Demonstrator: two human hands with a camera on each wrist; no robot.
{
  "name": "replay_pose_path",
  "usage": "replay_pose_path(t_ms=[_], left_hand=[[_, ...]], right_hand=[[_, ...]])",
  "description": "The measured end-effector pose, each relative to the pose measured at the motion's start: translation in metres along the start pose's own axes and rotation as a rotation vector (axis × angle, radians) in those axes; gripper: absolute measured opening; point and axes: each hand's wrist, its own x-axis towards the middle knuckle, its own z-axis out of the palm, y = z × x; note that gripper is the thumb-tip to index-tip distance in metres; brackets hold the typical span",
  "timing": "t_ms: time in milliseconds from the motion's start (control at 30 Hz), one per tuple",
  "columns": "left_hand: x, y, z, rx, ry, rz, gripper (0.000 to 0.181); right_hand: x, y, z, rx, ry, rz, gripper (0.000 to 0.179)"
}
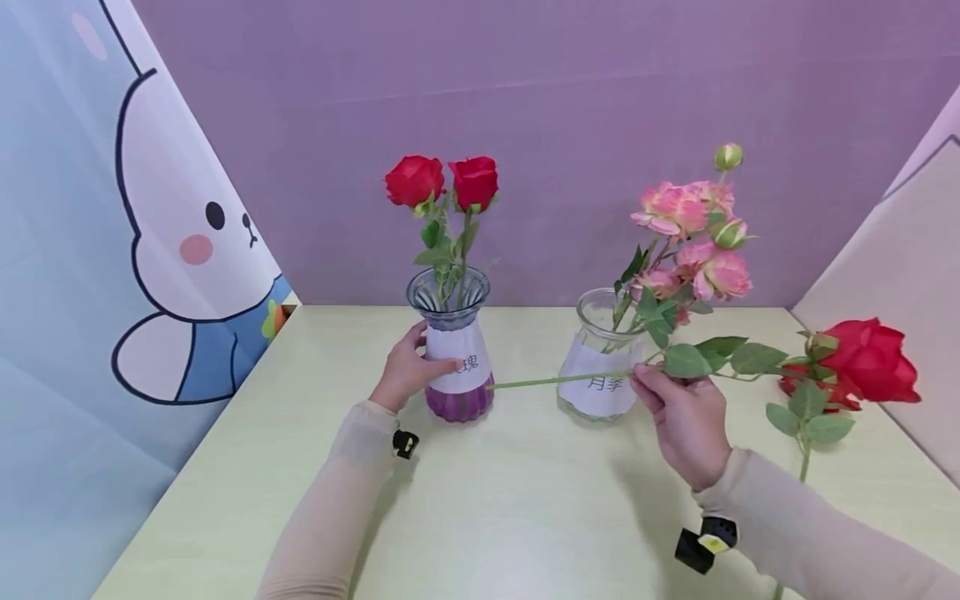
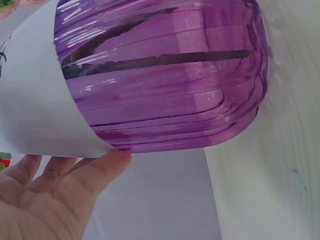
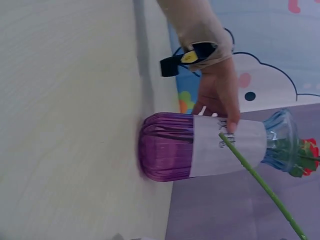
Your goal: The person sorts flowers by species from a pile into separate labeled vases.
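My left hand (image 1: 408,367) holds the side of a purple glass vase (image 1: 459,405), thumb across its white paper label and fingers behind. Two red roses (image 1: 474,183) stand in that vase, with dark stems showing through the glass in the left wrist view. With my right hand (image 1: 690,421) I pinch the green stem (image 1: 536,382) of another red rose (image 1: 873,360). This rose lies nearly level in the air, its bloom to the right and its bare stem end pointing at the purple vase, overlapping its lower part in the head view.
Behind the held stem stands a clear glass vase (image 1: 581,358) with a white label and pink flowers (image 1: 678,208). A further red rose lies at the table's right, its stem (image 1: 805,462) toward the front. A purple backdrop (image 1: 562,125) rises behind the pale table (image 1: 525,500).
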Motion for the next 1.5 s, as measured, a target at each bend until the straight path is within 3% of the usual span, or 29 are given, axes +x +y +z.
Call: replay_pose_path(t_ms=[133,233,400,567,800,1267,1500], left_hand=[[0.001,-0.001,0.001,0.024,0.005,0.025,0.093],[0.002,-0.002,0.001,0.046,0.012,0.031,0.092],[0.001,-0.002,0.001,0.051,0.012,0.039,0.092],[0.000,-0.002,0.002,0.039,0.009,0.031,0.092],[0.000,-0.004,0.003,0.047,0.035,0.043,0.093],[-0.003,-0.003,0.005,0.056,0.045,0.046,0.094],[-0.004,-0.003,0.005,0.054,0.048,0.029,0.094]], right_hand=[[0.006,-0.013,0.004,0.037,0.007,0.039,0.014],[0.010,-0.022,0.007,0.053,-0.004,0.047,0.023],[0.014,-0.031,0.015,0.108,-0.074,-0.010,0.038],[0.015,-0.035,0.024,0.173,-0.121,-0.071,0.038],[0.023,-0.041,0.041,0.202,-0.104,-0.116,0.045],[0.034,-0.054,0.063,0.235,-0.073,-0.264,0.032],[0.040,-0.047,0.088,0.103,-0.042,-0.285,0.021]])
